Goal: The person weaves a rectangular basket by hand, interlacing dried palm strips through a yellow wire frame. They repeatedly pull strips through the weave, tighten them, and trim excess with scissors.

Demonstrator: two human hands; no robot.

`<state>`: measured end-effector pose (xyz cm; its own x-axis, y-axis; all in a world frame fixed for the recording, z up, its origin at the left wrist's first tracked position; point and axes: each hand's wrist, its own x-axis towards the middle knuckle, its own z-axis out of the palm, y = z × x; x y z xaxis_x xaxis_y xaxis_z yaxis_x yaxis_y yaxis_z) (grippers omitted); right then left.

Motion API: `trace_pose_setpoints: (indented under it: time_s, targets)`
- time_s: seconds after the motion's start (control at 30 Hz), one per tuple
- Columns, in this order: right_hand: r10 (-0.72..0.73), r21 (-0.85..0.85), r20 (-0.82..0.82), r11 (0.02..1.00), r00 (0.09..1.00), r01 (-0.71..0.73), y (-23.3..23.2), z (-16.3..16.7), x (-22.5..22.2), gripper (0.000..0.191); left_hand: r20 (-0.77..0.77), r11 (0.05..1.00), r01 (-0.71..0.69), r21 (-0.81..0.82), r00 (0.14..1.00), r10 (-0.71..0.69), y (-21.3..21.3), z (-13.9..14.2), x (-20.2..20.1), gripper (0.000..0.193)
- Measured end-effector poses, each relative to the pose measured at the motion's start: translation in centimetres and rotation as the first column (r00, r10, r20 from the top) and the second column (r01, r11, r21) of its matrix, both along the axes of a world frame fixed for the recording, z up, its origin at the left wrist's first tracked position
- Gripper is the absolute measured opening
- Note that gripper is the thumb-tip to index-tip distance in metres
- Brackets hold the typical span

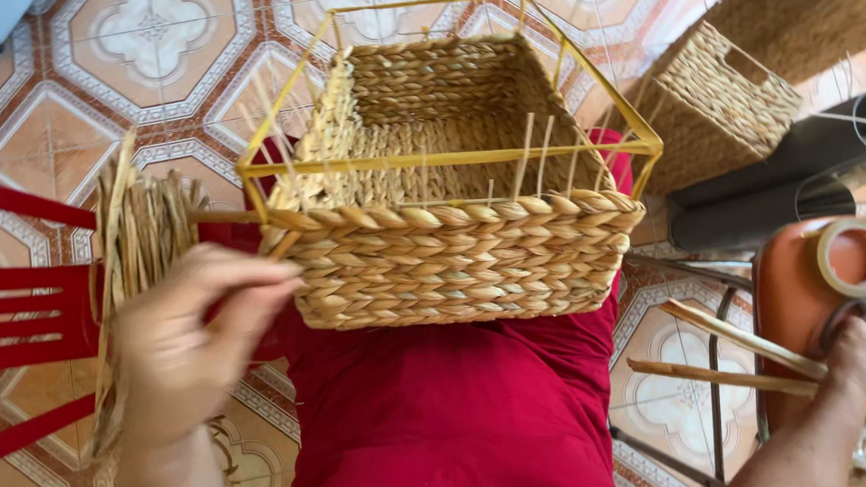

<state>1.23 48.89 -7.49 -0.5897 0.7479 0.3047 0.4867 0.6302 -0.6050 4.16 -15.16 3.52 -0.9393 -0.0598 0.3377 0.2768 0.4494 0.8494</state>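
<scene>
Fingers [251, 277] of the left hand [186, 344] pinch a straw strand [224, 218] at the near left corner of the basket [453, 245], which sits on the lap [463, 416], red cloth under it. Yellow wire frame [438, 159] rises above the woven walls, thin stakes poking up. Right hand [862, 360] is down at the lap's right edge, closed around loose reeds [738, 342] beside a tape roll [856, 257] on an orange stool [801, 286]. Dried straw bundle [144, 226] hangs on a red chair [18, 318] at left. Second basket [722, 101] and dark tubes [787, 185] stand far right on the tiled floor [155, 36].
</scene>
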Motion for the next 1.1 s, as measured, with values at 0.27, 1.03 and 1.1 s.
trace_pose_setpoints:
  time_s: [0.27,1.03,1.1]
  targets:
    - [0.002,-0.197,-0.154,0.980,0.988,-0.033,1.4,-0.5,3.8,0.048,-0.306,0.842,0.116,-0.526,0.899,-0.314,8.8,1.9,-4.8,0.021]
    - [0.888,0.095,0.381,0.240,0.258,-0.966,-27.5,18.2,-4.5,0.067,-0.354,0.933,0.103,-0.345,0.906,-0.231,7.5,3.8,-11.9,0.013]
    - [0.882,0.120,0.401,0.217,0.247,-0.969,-28.2,18.5,-4.7,0.066,-0.366,0.931,0.107,-0.349,0.899,-0.240,7.5,4.0,-11.7,0.013]
